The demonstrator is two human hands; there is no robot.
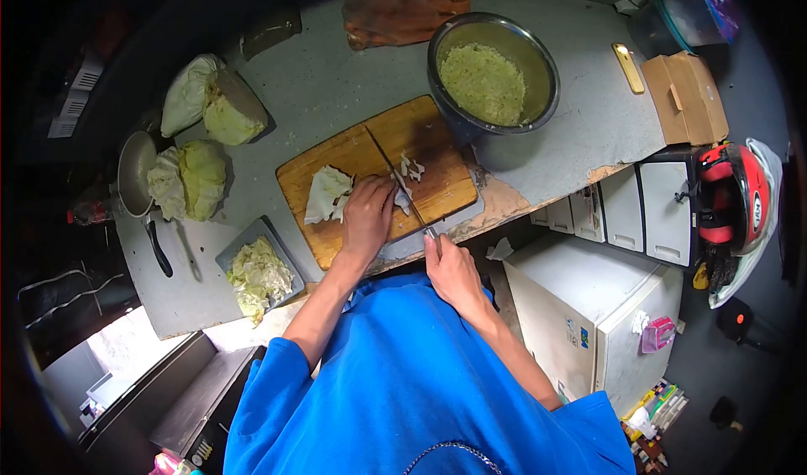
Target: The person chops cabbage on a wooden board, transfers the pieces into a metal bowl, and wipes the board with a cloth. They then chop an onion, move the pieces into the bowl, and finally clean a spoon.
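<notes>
Grey worktable (336, 80): largest thing, spanning the scene. Low white cabinet (572, 282) near right, below table level. Wooden cutting board (336, 151) lies at the table's near edge, set at a slant. Steel bowl (551, 97) far right of it, holding finely chopped pale green matter (483, 84). Bag of orange-brown produce (403, 13) at the far side. Cut cabbage (231, 113) far left; leafy cabbage (202, 181) nearer, beside a pan (137, 172) with black handle. Grey tray (294, 277) near left, heaped with cabbage scraps (259, 275).

Right hand (454, 269): closed around the handle of a long knife (388, 162), blade lying across the board toward the far side. Left hand (368, 214): fingers bent, down over the board just left of the blade; cannot tell whether they pinch anything. Pale leaf piece (326, 196) on the board, just left of that hand. Small white scraps (412, 169) right of the blade.
</notes>
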